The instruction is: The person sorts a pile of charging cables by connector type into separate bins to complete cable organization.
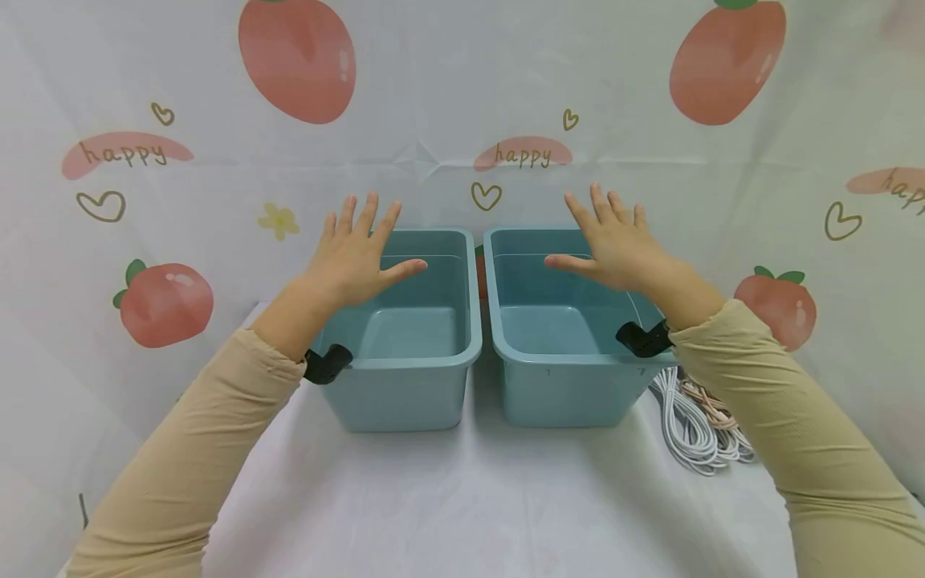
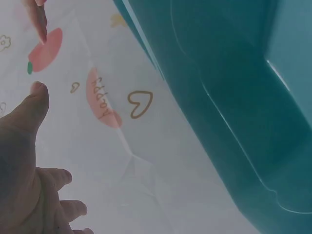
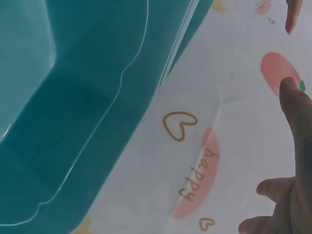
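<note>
Two blue-green plastic bins stand side by side in the head view, the left bin (image 1: 405, 397) and the right bin (image 1: 560, 397), with a narrow gap between them. My left hand (image 1: 352, 261) is raised above the left bin, fingers spread and holding nothing. Over the right bin, my right hand (image 1: 614, 249) is held up the same way, its thumb pointing inward. Each wrist view shows the near hand's thumb and some fingertips beside a bin's wall. The visible floors of both bins bear no objects.
Bundles of white cord (image 1: 690, 429) and tan cord (image 1: 711, 405) lie right of the right bin, partly behind the right sleeve. A white cloth (image 1: 499, 506) covers the table. Behind the bins hangs a white sheet (image 1: 433, 88) printed with fruit, hearts and "happy".
</note>
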`<state>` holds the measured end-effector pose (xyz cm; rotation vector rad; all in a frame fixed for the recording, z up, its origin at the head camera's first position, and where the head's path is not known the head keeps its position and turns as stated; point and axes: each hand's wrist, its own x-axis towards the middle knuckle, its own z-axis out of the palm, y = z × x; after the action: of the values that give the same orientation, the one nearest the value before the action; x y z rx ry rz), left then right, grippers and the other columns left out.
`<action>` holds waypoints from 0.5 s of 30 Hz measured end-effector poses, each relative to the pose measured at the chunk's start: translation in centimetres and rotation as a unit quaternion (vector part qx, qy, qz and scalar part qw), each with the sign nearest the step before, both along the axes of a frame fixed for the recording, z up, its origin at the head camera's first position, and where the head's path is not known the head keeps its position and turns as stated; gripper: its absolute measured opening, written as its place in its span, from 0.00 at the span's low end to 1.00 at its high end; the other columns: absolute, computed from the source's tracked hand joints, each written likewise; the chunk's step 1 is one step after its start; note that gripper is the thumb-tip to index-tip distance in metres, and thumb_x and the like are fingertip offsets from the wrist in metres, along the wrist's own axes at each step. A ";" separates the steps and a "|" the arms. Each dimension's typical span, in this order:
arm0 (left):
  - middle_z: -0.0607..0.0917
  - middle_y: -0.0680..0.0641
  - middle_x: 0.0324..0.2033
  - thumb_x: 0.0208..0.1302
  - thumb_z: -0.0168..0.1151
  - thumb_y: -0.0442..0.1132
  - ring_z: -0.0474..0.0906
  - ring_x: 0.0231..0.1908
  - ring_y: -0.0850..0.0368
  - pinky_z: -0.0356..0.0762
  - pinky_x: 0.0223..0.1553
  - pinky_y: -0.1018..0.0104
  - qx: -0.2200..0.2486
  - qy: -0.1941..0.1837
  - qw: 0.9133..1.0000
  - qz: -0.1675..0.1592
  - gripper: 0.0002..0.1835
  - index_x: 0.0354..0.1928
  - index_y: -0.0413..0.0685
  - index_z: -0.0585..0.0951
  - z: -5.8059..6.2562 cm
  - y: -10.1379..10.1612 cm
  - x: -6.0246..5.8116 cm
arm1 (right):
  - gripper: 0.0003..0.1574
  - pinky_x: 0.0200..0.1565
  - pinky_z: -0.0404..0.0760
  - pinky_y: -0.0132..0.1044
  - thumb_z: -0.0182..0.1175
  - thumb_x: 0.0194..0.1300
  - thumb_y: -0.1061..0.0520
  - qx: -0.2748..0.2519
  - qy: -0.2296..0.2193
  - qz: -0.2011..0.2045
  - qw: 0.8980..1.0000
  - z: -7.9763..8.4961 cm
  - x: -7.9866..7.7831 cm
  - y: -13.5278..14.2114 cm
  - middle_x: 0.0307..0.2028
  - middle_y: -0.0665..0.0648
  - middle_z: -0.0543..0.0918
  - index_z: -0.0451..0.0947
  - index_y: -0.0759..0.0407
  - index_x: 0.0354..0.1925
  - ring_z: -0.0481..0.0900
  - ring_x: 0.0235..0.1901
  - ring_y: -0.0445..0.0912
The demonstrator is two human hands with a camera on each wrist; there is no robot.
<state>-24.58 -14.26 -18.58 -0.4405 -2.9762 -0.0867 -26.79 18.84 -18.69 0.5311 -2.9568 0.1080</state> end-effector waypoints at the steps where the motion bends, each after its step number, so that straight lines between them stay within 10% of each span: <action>1: 0.32 0.39 0.73 0.64 0.41 0.69 0.24 0.72 0.38 0.28 0.71 0.40 0.000 -0.001 1.000 0.001 0.48 0.74 0.52 0.35 0.0 -0.1 0.0 | 0.63 0.65 0.32 0.71 0.39 0.57 0.19 -0.002 0.001 0.001 1.000 0.0 0.1 0.1 0.72 0.68 0.28 0.29 0.50 0.74 0.29 0.71 0.67; 15: 0.41 0.36 0.73 0.65 0.43 0.67 0.34 0.72 0.35 0.36 0.72 0.41 0.034 -0.018 0.999 -0.022 0.47 0.74 0.46 0.42 0.4 -1.8 2.6 | 0.54 0.67 0.45 0.65 0.48 0.63 0.29 -0.094 -0.022 0.020 0.995 0.5 2.7 2.7 0.74 0.64 0.41 0.37 0.49 0.74 0.41 0.72 0.63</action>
<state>-21.96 -16.08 -18.23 -0.5000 -2.9883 -0.2029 -24.09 21.57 -18.14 0.5687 -2.9360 0.4039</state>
